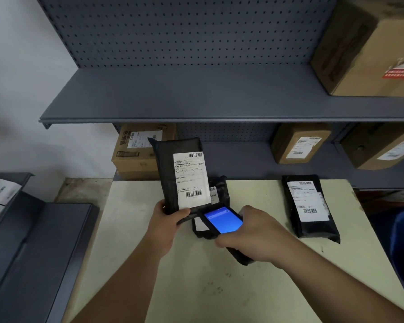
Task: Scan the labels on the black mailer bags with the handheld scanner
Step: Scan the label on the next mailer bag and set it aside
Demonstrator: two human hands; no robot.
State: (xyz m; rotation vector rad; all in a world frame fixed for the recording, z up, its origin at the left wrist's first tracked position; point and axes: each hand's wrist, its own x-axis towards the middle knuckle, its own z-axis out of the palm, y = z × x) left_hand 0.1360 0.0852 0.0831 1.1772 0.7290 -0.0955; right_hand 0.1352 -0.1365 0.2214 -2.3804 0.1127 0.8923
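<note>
A soft, light black mailer bag [173, 173] is pinched upright at its lower edge by the left hand [166, 220], label [191, 179] forward; the handheld scanner [222, 220] is gripped in the right hand [254, 238] above the surface [219, 287].

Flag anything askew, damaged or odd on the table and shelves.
Nothing serious. The large brown cardboard box on the upper grey metal shelf sits skewed, its torn red label peeling. Dark scuff marks spot the pale table.

Grey pegboard shelving [196, 96] against white wall [16, 66]; pale table [131, 229] below
</note>
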